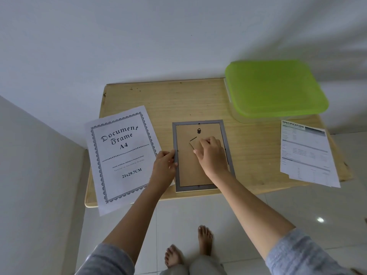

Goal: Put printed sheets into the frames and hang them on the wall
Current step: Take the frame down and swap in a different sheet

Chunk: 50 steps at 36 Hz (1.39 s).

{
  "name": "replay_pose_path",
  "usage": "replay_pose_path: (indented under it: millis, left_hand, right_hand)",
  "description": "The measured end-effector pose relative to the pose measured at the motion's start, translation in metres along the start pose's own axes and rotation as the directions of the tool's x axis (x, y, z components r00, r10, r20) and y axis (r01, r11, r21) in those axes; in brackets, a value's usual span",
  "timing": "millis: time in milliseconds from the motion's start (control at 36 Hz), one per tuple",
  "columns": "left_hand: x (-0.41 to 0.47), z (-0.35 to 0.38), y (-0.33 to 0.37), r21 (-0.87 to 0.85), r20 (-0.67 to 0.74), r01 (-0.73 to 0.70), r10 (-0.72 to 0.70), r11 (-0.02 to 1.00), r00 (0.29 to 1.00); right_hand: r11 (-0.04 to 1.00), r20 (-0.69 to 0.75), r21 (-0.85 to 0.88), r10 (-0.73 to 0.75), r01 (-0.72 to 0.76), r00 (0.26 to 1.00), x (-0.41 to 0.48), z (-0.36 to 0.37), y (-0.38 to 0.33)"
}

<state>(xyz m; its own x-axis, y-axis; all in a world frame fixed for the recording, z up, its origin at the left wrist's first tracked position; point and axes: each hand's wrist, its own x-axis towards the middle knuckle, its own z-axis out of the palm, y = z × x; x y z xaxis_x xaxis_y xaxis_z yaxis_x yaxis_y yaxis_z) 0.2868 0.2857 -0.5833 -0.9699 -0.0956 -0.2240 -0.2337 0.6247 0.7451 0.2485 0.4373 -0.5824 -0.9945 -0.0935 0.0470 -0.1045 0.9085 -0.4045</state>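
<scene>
A grey picture frame (199, 122) lies face down on the wooden table (178, 100), its brown backing board (186, 167) up, with a small metal hanger near the top. My left hand (165, 165) grips the frame's left edge. My right hand (212, 153) rests on the backing, fingertips pinching the fold-out stand flap (192, 144) at its middle. Left of the frame lies a white sheet printed "Document Frame A4" (123, 155), hanging over the table's front edge. Printed specification sheets (306, 153) lie at the table's right end.
A clear plastic box with a green lid (276, 88) stands at the back right of the table, against the white wall. A grey wall runs along the left. White tiled floor and my bare feet are below the table's front edge.
</scene>
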Motion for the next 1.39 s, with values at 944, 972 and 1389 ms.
replay_pose_path:
  millis: [944, 972, 1389]
  left_hand:
    - [0.026, -0.006, 0.013, -0.276, -0.103, 0.236, -0.273, 0.932, 0.956]
    - [0.027, -0.005, 0.012, -0.291, -0.103, 0.245, -0.285, 0.925, 0.953]
    - [0.039, -0.010, 0.004, -0.357, -0.030, 0.339, -0.374, 0.870, 0.927]
  right_hand:
    - [0.830, -0.044, 0.481, 0.344, -0.282, 0.938, -0.002, -0.023, 0.078]
    - [0.810, -0.020, 0.505, 0.355, -0.297, 0.934, 0.001, -0.023, 0.080]
    - [0.579, 0.196, 0.699, 0.409, -0.419, 0.891, 0.015, -0.028, 0.095]
